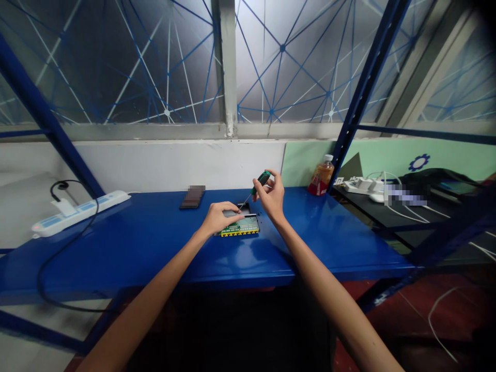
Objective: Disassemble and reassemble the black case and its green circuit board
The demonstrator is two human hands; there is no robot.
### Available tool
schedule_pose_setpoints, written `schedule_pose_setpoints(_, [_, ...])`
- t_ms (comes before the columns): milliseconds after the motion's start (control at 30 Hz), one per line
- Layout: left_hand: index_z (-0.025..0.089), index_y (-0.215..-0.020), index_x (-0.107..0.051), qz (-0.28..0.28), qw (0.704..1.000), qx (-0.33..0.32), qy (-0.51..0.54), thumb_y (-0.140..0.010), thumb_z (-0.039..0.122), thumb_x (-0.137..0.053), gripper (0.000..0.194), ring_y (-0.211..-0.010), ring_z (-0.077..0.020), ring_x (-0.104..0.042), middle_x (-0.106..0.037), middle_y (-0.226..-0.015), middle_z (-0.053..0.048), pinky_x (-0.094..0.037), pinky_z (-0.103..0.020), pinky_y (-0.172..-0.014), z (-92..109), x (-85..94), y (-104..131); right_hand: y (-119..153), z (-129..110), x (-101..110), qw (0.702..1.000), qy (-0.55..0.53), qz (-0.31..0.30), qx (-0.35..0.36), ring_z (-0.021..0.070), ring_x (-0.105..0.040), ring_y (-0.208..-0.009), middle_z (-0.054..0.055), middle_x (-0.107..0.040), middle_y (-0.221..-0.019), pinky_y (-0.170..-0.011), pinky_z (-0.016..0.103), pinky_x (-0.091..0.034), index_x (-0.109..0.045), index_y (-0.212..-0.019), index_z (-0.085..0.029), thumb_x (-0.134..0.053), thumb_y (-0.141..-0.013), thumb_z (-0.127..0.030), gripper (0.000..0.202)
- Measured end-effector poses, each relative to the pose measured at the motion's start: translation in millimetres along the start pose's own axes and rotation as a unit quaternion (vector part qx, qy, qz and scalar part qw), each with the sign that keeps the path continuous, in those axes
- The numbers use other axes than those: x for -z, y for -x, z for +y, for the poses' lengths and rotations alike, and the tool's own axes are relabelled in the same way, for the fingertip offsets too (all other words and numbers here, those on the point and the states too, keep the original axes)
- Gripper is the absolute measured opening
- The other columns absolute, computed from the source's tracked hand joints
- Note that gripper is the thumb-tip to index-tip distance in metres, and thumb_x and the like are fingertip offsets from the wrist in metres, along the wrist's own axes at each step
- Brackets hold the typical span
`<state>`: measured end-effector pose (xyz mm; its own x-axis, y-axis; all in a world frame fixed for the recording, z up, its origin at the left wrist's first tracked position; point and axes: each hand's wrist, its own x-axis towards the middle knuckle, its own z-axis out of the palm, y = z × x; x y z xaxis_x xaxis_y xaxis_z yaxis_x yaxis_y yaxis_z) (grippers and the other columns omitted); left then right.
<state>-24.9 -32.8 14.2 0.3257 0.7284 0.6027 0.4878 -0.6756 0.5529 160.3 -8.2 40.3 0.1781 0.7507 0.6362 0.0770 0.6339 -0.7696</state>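
My right hand [273, 196] grips a screwdriver [262, 180] by its green and black handle. The thin shaft slants down and left into an open black case with a green circuit board [248, 225] and a yellow strip along its near edge. From the left, my left hand [220, 218] reaches over the board, its thumb and finger closed on it close to the screwdriver's tip. The fingers partly cover the board, and the spot where the tip meets it is too small to make out.
A dark phone-like slab [192, 197] lies behind on the blue table [143, 248]. At the left is a white power strip [83, 212] with a black cable. A drink bottle [321, 175] stands at the back right, near chargers [362, 184] and cables on a black surface.
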Motion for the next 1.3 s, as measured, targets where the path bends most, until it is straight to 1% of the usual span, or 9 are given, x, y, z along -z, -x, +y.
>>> schedule_pose_setpoints(267, [0.018,-0.078,-0.074,-0.006,1.000,0.005,-0.001,-0.076,0.032,-0.073,0.014,-0.079,-0.0187,-0.069,-0.074,-0.085,-0.005,-0.052,-0.029,-0.077,2,1.0,0,-1,2,-1,1.000,-0.017,0.008,0.019,0.0104,-0.056,-0.043,-0.005,-0.058,-0.069,-0.042,0.022,-0.045,-0.041,-0.120,-0.024,-0.061,-0.082,-0.051,0.051])
schedule_pose_setpoints(433, [0.018,-0.079,-0.075,-0.014,1.000,0.015,-0.005,-0.075,0.033,-0.074,0.015,-0.081,-0.0195,-0.069,-0.074,-0.088,-0.006,-0.052,-0.030,-0.078,3,1.7,0,-4,5,1,0.999,-0.014,0.017,0.025,0.0098,-0.056,-0.042,-0.005,-0.059,-0.069,-0.041,0.022,-0.044,-0.042,-0.119,-0.024,-0.061,-0.082,-0.052,0.050])
schedule_pose_setpoints(567, [0.018,-0.085,-0.075,-0.031,0.999,0.024,0.009,-0.074,0.036,-0.075,0.021,-0.086,-0.0209,-0.069,-0.074,-0.093,-0.007,-0.052,-0.031,-0.081,5,2.8,1,-9,9,4,0.999,-0.009,0.042,0.013,0.0096,-0.055,-0.041,-0.005,-0.059,-0.068,-0.040,0.021,-0.043,-0.044,-0.118,-0.023,-0.062,-0.081,-0.052,0.050])
schedule_pose_setpoints(667, [0.019,-0.091,-0.076,-0.031,0.999,0.014,0.018,-0.081,0.037,-0.069,0.021,-0.096,-0.0214,-0.067,-0.074,-0.099,-0.007,-0.051,-0.033,-0.089,5,3.3,0,-13,10,10,0.998,0.002,0.066,0.018,0.0090,-0.053,-0.040,-0.005,-0.057,-0.066,-0.040,0.022,-0.043,-0.046,-0.119,-0.023,-0.062,-0.081,-0.050,0.049])
schedule_pose_setpoints(767, [0.020,-0.095,-0.076,-0.012,1.000,0.011,0.014,-0.090,0.033,-0.058,0.022,-0.102,-0.0208,-0.065,-0.074,-0.103,-0.007,-0.048,-0.036,-0.096,1,2.9,-2,-17,9,18,0.994,0.038,0.089,0.044,0.0081,-0.050,-0.040,-0.004,-0.057,-0.069,-0.040,0.022,-0.041,-0.048,-0.121,-0.023,-0.060,-0.083,-0.048,0.047])
schedule_pose_setpoints(900, [0.021,-0.095,-0.075,-0.008,1.000,0.015,0.001,-0.091,0.030,-0.055,0.023,-0.101,-0.0205,-0.066,-0.074,-0.103,-0.007,-0.049,-0.037,-0.095,-5,1.2,-2,-18,8,26,0.980,0.138,0.099,0.101,0.0090,-0.052,-0.048,0.000,-0.061,-0.078,-0.047,0.024,-0.043,-0.050,-0.124,-0.023,-0.057,-0.085,-0.043,0.044])
schedule_pose_setpoints(1067, [0.020,-0.093,-0.075,-0.019,1.000,0.016,-0.011,-0.092,0.030,-0.053,0.025,-0.102,-0.0207,-0.066,-0.074,-0.102,-0.006,-0.048,-0.037,-0.095,-7,-0.9,-2,-13,10,20,0.959,0.224,0.075,0.159,0.0107,-0.052,-0.050,-0.001,-0.061,-0.071,-0.054,0.026,-0.043,-0.053,-0.122,-0.020,-0.055,-0.085,-0.039,0.041])
schedule_pose_setpoints(1167, [0.020,-0.093,-0.075,-0.018,1.000,0.015,-0.021,-0.092,0.031,-0.053,0.025,-0.101,-0.0211,-0.066,-0.074,-0.102,-0.006,-0.049,-0.037,-0.094,-7,-1.4,-1,-9,12,14,0.953,0.243,0.039,0.179,0.0111,-0.052,-0.051,0.000,-0.062,-0.072,-0.055,0.026,-0.043,-0.052,-0.124,-0.019,-0.054,-0.086,-0.038,0.042])
schedule_pose_setpoints(1300, [0.020,-0.092,-0.075,-0.018,0.999,0.011,-0.027,-0.092,0.031,-0.054,0.024,-0.100,-0.0213,-0.066,-0.074,-0.101,-0.006,-0.049,-0.037,-0.094,-8,-2.3,-1,-4,14,8,0.950,0.249,0.003,0.187,0.0111,-0.051,-0.051,0.001,-0.063,-0.074,-0.055,0.026,-0.041,-0.050,-0.127,-0.019,-0.052,-0.088,-0.039,0.044])
